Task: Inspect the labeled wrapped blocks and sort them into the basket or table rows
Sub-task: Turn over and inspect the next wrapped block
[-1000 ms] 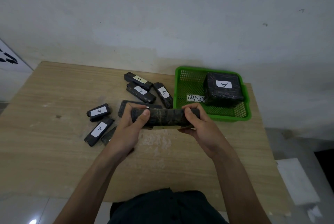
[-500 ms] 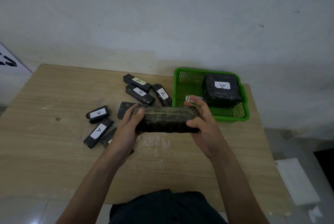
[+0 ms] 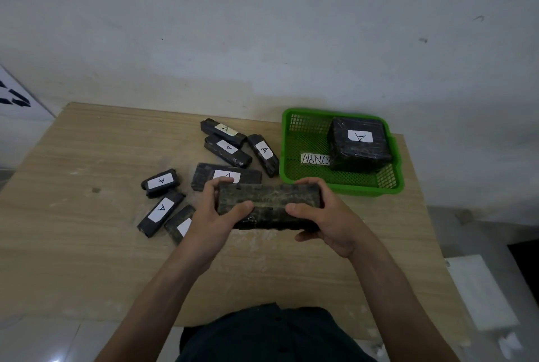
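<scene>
Pale wood-grain table (image 3: 87, 245) is standing against a whitish wall, and just below the middle of the frame both hands are clasping one long wrapped block (image 3: 268, 204) above it. The left hand (image 3: 215, 215) is gripping the block's left end, thumb lying on the near face and fingers curling over the far edge. The right hand (image 3: 326, 215) is gripping the right end the same way.

The block is looking black and glossy, its wrap crinkled and streaked, with a paler tape seam running along its length. Its long axis is lying nearly level across the frame, ends pointing left and right.

Just behind it, a flat block labelled A (image 3: 204, 176) is lying on the table. Farther up, three slim A-labelled blocks (image 3: 227, 148) are clustering together, and at centre left three more (image 3: 160, 210) are lying near the left wrist. To the upper right, a green mesh basket (image 3: 344, 189) is holding a large squarish block marked A (image 3: 360, 142) beside a paper strip reading ABNO (image 3: 315, 159).
</scene>
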{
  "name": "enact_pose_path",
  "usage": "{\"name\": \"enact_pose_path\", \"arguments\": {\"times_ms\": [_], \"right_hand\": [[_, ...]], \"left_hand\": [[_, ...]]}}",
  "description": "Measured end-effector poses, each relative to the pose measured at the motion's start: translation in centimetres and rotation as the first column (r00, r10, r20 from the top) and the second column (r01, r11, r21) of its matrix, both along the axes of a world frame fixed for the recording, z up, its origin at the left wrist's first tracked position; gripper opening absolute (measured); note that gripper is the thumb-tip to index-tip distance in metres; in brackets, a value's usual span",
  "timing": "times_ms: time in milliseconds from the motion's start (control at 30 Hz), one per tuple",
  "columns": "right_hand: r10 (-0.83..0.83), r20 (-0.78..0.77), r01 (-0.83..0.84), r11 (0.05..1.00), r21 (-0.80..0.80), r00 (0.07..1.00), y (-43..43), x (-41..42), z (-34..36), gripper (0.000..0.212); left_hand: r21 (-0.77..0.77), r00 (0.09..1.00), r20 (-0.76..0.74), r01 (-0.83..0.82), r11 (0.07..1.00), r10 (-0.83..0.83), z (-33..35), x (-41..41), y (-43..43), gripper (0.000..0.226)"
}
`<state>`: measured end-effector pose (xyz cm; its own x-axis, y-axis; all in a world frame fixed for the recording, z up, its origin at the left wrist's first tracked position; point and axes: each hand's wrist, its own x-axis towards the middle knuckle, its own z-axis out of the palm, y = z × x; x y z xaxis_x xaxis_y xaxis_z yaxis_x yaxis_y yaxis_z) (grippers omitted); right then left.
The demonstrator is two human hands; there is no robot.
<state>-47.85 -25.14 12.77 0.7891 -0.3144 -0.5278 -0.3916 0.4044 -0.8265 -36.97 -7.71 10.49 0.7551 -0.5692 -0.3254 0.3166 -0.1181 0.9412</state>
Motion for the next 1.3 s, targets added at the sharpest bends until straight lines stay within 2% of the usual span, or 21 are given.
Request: {"name": "enact_pose_path", "arguments": {"times_ms": [133, 333, 500, 567, 667, 767, 867, 967, 1100, 1233, 1300], "right_hand": [[-0.004, 0.003, 0.005, 0.996, -0.094, 1.000, 0.2, 0.0, -0.4, 0.042], [-0.060, 0.022, 0.064, 0.956, -0.288, 0.998, 0.5, 0.2, -0.7, 0.056], [-0.027, 0.016, 0.030, 0.955, -0.294, 1.000, 0.5, 0.1, -1.1, 0.055], [-0.017, 0.028, 0.024, 0.960, -0.280, 0.999, 0.6, 0.1, -1.1, 0.052], [-0.124, 0.064, 0.137, 0.956, -0.259, 0.990, 1.2, 0.6, -1.2, 0.040], [-0.214, 0.108, 0.239, 0.905, -0.353, 0.971, 1.9, 1.1, -1.6, 0.035], [-0.208, 0.112, 0.235, 0.890, -0.391, 0.972, 2.2, 1.5, -1.9, 0.036], [-0.188, 0.094, 0.210, 0.892, -0.399, 0.978, 2.2, 1.6, -2.0, 0.035], [-0.163, 0.109, 0.191, 0.918, -0.349, 0.981, 2.3, 1.5, -2.0, 0.028], [-0.100, 0.088, 0.125, 0.928, -0.352, 0.991, 1.6, 1.2, -1.4, 0.022], [-0.043, 0.092, 0.068, 0.953, -0.295, 0.995, 0.8, 0.9, -1.0, 0.016]], "left_hand": [[0.018, 0.997, 0.077, -0.007, 1.000, 0.006, -0.3, -0.5, -0.2, 0.043], [0.130, 0.974, 0.223, -0.003, 0.992, -0.026, 0.6, -1.0, -0.9, 0.068], [0.160, 0.962, 0.269, 0.013, 0.987, -0.056, 0.4, -1.0, -1.0, 0.066], [0.175, 0.961, 0.268, 0.015, 0.984, -0.062, 0.3, -0.9, -0.9, 0.063], [0.123, 0.971, 0.238, -0.036, 0.992, 0.006, 0.3, -0.9, -1.2, 0.047], [0.086, 0.962, 0.244, -0.143, 0.986, 0.118, 0.2, -1.1, -1.8, 0.035], [0.074, 0.954, 0.257, -0.180, 0.981, 0.155, -0.1, -1.3, -1.8, 0.035], [0.110, 0.957, 0.254, -0.173, 0.979, 0.141, -0.4, -1.1, -1.5, 0.034], [0.106, 0.947, 0.302, -0.152, 0.983, 0.114, -0.6, -0.8, -1.3, 0.019], [0.127, 0.948, 0.317, -0.073, 0.989, 0.030, -0.4, -0.5, -0.9, 0.017], [0.145, 0.958, 0.286, -0.008, 0.989, -0.034, -0.2, 0.0, -0.5, 0.012]]}}
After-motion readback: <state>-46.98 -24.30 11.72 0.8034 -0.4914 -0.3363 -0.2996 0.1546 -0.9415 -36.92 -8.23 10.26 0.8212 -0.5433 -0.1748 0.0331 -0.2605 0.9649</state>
